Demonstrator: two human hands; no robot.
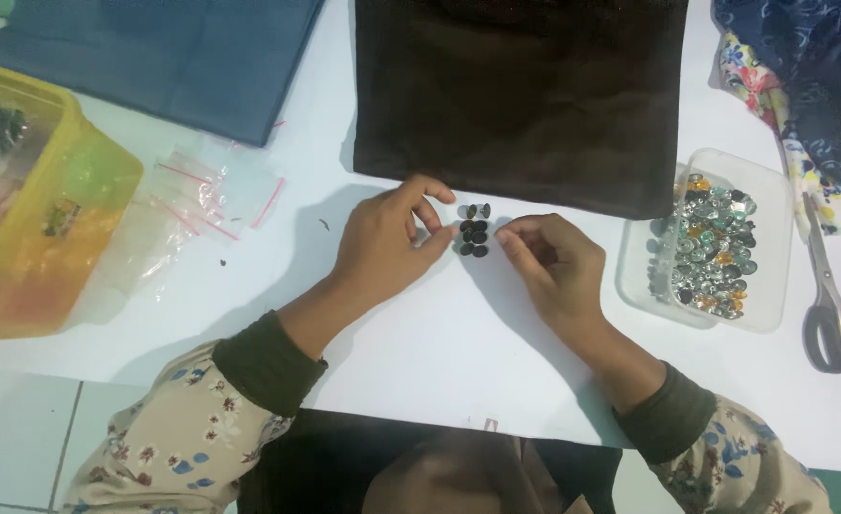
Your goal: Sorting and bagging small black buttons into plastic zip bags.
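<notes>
Here the left hand (382,243) and right hand (549,262) flank a small cluster of dark oval beads (474,236) on the white desk (440,333), fingertips touching its edges, neither grip grasping anything. Just above lies a dark brown cloth (525,95); right of the right hand sits a clear tray of coloured gems (720,243), with scissors (831,305) beyond.

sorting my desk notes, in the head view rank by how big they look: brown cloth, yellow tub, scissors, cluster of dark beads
1. brown cloth
2. yellow tub, partly out of view
3. scissors
4. cluster of dark beads

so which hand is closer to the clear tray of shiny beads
Right. The right hand lies just left of the clear tray, apart from it. The left hand is farther left, beyond the dark beads.
</notes>
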